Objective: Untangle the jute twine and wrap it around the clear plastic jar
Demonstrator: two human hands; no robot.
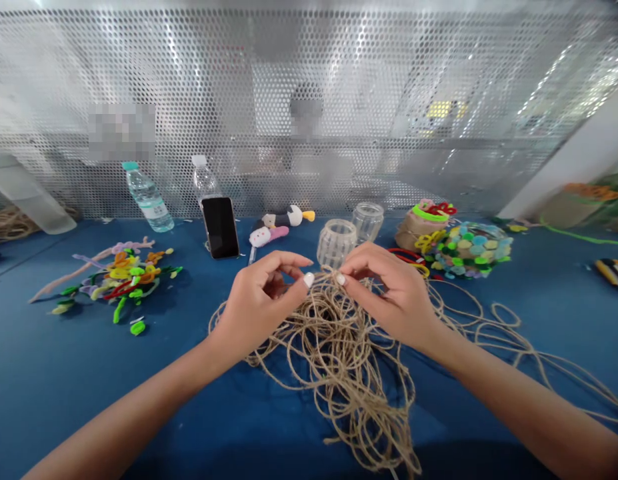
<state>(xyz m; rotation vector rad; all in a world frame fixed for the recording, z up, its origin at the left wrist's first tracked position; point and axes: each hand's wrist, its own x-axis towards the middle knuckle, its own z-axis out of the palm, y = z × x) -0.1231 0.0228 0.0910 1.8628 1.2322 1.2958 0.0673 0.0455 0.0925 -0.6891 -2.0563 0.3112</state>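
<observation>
A tangled heap of brown jute twine [333, 333] lies on the blue table in front of me, and my two hands meet above its far end. My right hand [389, 287] is closed, pinching a strand between thumb and forefinger. Close beside it, my left hand [261, 300] has its fingers curled and its thumb at the twine, with a small gap showing between thumb and forefinger tips. The strand runs between the two thumbs; its exact hold in the left fingers is partly hidden. Just beyond the hands stands a clear glass jar [337, 241], with a second jar [369, 220] behind it.
Pipe-cleaner flowers [123, 273] lie at left, near water bottles [149, 200] and an upright phone [221, 228]. Stuffed toys [283, 220] lie behind the hands. Decorated jars [471, 248] stand at right, a cutter [611, 273] further right. A perforated metal panel [269, 80] closes the back.
</observation>
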